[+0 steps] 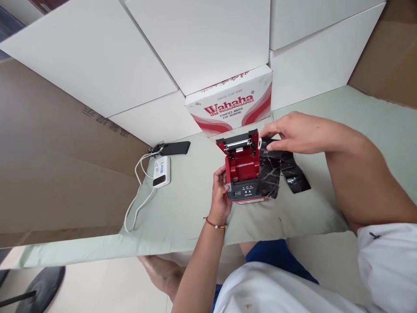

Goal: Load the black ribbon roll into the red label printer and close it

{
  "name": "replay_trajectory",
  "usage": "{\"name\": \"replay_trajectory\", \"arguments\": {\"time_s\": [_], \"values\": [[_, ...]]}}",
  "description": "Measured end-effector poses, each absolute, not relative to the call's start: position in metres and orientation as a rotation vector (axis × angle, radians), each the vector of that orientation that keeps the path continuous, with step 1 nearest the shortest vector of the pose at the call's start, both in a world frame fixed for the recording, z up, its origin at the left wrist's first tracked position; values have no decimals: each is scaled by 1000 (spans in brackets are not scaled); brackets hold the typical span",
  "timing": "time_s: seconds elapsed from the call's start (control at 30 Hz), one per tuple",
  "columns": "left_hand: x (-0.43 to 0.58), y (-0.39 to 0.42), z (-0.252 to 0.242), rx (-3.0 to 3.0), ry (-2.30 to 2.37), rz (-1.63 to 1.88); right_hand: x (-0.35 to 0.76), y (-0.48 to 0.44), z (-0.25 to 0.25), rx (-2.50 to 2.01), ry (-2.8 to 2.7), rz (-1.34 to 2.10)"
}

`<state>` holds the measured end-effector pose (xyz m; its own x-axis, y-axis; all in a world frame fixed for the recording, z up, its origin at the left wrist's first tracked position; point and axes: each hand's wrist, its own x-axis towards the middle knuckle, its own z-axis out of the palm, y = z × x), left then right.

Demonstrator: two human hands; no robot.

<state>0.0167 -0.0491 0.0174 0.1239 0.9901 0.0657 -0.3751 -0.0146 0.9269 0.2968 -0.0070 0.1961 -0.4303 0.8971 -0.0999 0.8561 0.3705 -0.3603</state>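
Note:
A small red and black receipt printer [246,191] sits on the cloth-covered table with its lid raised. Its red paper bay [243,167] shows nothing inside. My left hand [220,195] is closed around the printer's left side, thumb at the front corner. Just right of the bay, my right hand [286,132] pinches a black paper roll [269,169] by its upper end, where a pale core shows. A creased black strip hangs down over the printer's right side, and another length trails to the right with a shiny end.
A white and red water carton [230,104] stands behind the printer. To the left lie a white power bank [162,171] with a white cable [137,206] and a black phone [176,148]. White boxes [224,39] form the back wall; brown cardboard [65,161] flanks the left.

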Motion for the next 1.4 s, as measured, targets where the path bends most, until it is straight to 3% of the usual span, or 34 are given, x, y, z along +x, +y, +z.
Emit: {"name": "replay_trajectory", "arguments": {"time_s": [0.13,0.33,0.5,0.7,0.87,0.97,1.1,1.4], "values": [[15,-48,15,1021,810,1294,298,24,164,-1822,-2667,605],[14,-48,16,1021,833,1301,281,35,138,-1837,-2700,1079],[14,-48,16,991,816,1296,301,40,139,-2055,-2652,720],[13,-48,16,998,816,1296,300,47,132,-2171,-2761,792],[16,-49,18,962,805,1322,325,21,165,-1827,-2799,890],[17,-49,19,946,796,1330,339,-2,196,-1310,-2793,939],[17,-49,19,936,786,1333,309,-21,209,-973,-2690,816],[15,-49,17,968,809,1331,220,-11,158,-1594,-2659,492]]}}
